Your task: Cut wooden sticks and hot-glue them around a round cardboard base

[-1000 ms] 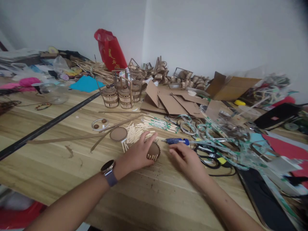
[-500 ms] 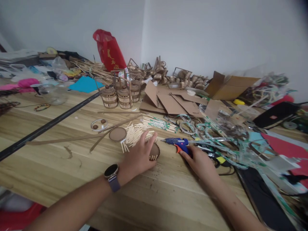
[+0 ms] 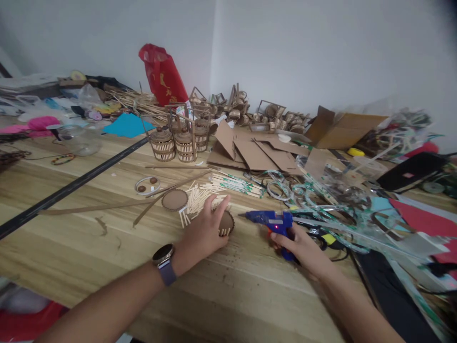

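Note:
A round cardboard disc (image 3: pixel 227 223) lies on the table with short wooden sticks standing along its near rim. My left hand (image 3: pixel 206 227), with a watch on the wrist, spans it: fingers at the far edge, thumb at the near edge, part of the disc hidden. My right hand (image 3: pixel 302 247) is wrapped round the handle of a blue hot glue gun (image 3: pixel 266 218). Its nozzle points left, a short way from the disc, and a red light shows on its body. Beside my left hand are loose short sticks (image 3: pixel 196 197) and a second cardboard disc (image 3: pixel 174 199).
Small stick baskets (image 3: pixel 185 145) with handles stand behind, near cardboard sheets (image 3: pixel 253 152). Tangled green-and-clear wrappers (image 3: pixel 307 190) crowd the right, with a dark flat slab (image 3: pixel 389 295) nearer me. A long black strip (image 3: pixel 74 183) crosses the left; a red bag (image 3: pixel 164 76) leans against the wall.
My right hand has taken a fuller grip on the glue gun and turned it more upright. My left hand and the disc have shifted slightly left.

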`<act>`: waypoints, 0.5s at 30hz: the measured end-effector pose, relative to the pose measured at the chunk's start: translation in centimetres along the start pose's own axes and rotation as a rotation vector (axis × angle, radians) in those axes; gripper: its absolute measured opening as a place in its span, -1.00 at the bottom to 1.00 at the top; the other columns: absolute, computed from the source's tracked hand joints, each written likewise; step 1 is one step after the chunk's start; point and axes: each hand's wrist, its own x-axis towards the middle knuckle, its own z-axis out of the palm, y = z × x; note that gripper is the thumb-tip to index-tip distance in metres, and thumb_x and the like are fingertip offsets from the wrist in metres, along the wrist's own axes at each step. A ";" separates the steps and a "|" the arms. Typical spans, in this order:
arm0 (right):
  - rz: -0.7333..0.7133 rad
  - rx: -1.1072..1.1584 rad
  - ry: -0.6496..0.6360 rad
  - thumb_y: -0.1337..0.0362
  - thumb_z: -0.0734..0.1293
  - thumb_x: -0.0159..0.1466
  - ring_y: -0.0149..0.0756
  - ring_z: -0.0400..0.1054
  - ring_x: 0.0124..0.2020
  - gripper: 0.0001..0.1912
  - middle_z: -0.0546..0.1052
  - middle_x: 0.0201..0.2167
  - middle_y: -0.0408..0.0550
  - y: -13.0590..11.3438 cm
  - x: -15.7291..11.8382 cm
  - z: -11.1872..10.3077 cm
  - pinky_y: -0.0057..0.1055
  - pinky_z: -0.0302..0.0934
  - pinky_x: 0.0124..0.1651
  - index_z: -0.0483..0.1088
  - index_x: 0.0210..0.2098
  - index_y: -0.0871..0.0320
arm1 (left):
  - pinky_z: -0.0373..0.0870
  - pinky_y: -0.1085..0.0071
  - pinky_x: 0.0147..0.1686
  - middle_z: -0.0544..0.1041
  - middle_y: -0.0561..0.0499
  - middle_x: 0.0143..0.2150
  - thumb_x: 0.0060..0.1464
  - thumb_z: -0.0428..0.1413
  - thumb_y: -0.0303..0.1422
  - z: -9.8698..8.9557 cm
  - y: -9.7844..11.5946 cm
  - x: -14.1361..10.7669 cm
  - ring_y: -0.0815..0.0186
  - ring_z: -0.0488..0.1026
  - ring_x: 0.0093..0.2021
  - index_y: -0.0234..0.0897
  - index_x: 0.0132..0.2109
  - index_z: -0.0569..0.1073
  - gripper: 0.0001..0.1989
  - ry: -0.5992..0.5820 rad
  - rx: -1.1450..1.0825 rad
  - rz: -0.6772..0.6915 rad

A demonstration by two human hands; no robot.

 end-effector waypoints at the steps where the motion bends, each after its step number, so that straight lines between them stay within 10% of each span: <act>1: 0.023 -0.004 -0.045 -0.02 0.38 0.07 -0.34 0.27 -0.54 -0.62 0.41 -0.55 -0.18 0.1 -0.1 0.1 -0.45 0.16 -0.53 0.38 -0.28 0.14 | 0.41 0.13 0.00 -0.10 -0.13 0.35 -0.14 0.23 -0.48 0.0 0.0 0.0 -0.01 0.31 0.15 0.07 0.36 -0.17 0.03 0.002 -0.003 0.003; 15: -0.241 -0.222 -0.209 0.01 0.31 0.20 -0.31 0.34 -0.48 -0.69 0.51 -0.51 -0.12 0.6 -0.2 0.6 -0.44 0.25 -0.42 0.43 -0.40 0.15 | 0.37 0.11 0.04 -0.08 -0.15 0.34 -0.13 0.22 -0.50 0.0 0.0 0.0 -0.03 0.27 0.19 0.04 0.36 -0.15 0.01 0.001 -0.014 0.007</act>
